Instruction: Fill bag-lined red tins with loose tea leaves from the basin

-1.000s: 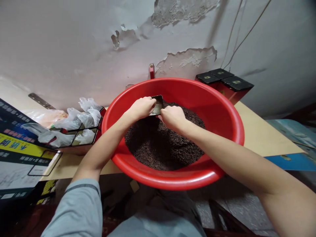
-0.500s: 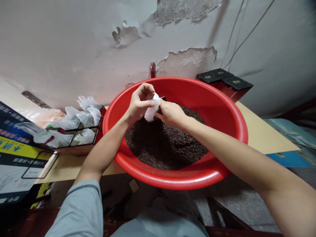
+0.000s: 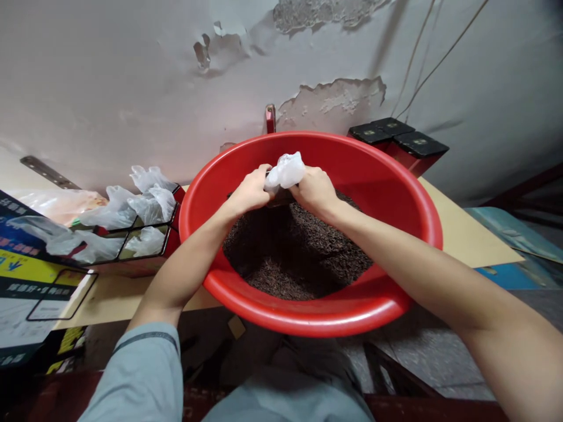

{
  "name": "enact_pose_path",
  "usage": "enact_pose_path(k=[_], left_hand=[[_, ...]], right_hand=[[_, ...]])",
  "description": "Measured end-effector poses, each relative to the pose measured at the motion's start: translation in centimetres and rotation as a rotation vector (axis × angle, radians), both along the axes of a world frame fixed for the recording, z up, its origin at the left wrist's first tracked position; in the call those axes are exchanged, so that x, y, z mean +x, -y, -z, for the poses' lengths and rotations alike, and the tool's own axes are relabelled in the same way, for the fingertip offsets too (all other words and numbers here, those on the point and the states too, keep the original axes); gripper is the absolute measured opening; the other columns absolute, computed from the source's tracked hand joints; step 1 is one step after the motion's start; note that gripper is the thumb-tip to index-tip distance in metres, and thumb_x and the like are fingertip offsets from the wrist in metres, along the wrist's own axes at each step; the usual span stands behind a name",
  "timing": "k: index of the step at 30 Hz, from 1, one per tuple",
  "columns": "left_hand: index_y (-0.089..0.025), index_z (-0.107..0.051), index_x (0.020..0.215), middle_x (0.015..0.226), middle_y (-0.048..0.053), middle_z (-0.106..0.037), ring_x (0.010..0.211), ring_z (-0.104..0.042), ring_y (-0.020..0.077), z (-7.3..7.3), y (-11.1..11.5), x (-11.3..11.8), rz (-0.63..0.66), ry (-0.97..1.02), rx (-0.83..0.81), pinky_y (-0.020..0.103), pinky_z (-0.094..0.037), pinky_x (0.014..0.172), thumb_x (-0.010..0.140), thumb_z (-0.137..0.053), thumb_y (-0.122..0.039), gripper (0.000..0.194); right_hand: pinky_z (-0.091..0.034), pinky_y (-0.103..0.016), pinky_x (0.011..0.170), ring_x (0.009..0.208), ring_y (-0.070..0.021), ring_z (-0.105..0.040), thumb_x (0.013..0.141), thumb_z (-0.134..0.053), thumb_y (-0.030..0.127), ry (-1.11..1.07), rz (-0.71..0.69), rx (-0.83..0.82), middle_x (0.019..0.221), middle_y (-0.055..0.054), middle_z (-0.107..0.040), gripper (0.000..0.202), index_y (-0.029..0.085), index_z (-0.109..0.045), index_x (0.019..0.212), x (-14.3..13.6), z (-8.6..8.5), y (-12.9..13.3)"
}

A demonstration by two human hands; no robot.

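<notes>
While left hand (image 3: pixel 251 190) and right hand (image 3: pixel 316 192) grip white plastic bag (image 3: pixel 288 171) at frame centre, it looks light, limp, likely slippery, best pinched at the edges.

The left arm (image 3: pixel 189 266) slants forward and inward, and the right arm (image 3: pixel 396 258) reaches in from the other side, so the hands almost meet, a small gap between them. The left hand (image 3: pixel 251 190) has its fingers bent, the thumb on the nearer side. The right hand (image 3: pixel 315 190) curls tightly, knuckles up. Both wrists look nearly straight.
</notes>
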State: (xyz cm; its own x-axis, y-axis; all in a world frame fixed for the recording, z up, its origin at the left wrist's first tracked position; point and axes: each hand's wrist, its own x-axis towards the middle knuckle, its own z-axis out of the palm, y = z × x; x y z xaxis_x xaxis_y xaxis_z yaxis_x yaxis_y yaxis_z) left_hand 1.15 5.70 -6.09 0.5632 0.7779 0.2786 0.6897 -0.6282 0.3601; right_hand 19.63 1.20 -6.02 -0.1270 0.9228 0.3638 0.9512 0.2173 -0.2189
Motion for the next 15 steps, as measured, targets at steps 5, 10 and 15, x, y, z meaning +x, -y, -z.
enact_pose_path(k=[5,10,15], left_hand=[[-0.022,-0.062,0.131,0.11,0.009,-0.078,0.085,-0.073,0.0224,-1.9,0.7,-0.2,-0.103,0.183,-0.029,0.029,-0.062,0.067,0.091,-0.068,-0.025,0.041],[-0.019,-0.067,0.125,0.108,0.01,-0.078,0.068,-0.07,0.0174,-2.9,1.5,-0.7,-0.113,0.308,-0.087,0.022,-0.055,0.048,0.088,-0.07,-0.021,0.037],[-0.016,-0.075,0.116,0.094,0.006,-0.08,0.078,-0.073,0.0222,-4.8,3.1,-0.9,-0.107,0.192,-0.014,0.033,-0.062,0.073,0.078,-0.077,-0.017,0.038]], right_hand=[[-0.048,-0.032,0.074,0.088,-0.0231,-0.069,0.097,-0.051,0.024,0.066,-0.118,0.051,0.119,-0.017,-0.074,0.032,0.012,-0.071,0.119,-0.1,-1.0,0.9],[-0.052,-0.034,0.077,0.101,-0.0271,-0.069,0.1,-0.046,0.021,0.173,-0.259,-0.002,0.119,-0.015,-0.075,0.035,0.014,-0.072,0.121,-0.5,-1.6,1.3],[-0.057,-0.04,0.093,0.134,-0.0328,-0.056,0.09,-0.048,0.01,0.099,-0.412,0.022,0.148,-0.019,-0.061,0.048,0.012,-0.065,0.135,-0.4,-1.4,1.3]])
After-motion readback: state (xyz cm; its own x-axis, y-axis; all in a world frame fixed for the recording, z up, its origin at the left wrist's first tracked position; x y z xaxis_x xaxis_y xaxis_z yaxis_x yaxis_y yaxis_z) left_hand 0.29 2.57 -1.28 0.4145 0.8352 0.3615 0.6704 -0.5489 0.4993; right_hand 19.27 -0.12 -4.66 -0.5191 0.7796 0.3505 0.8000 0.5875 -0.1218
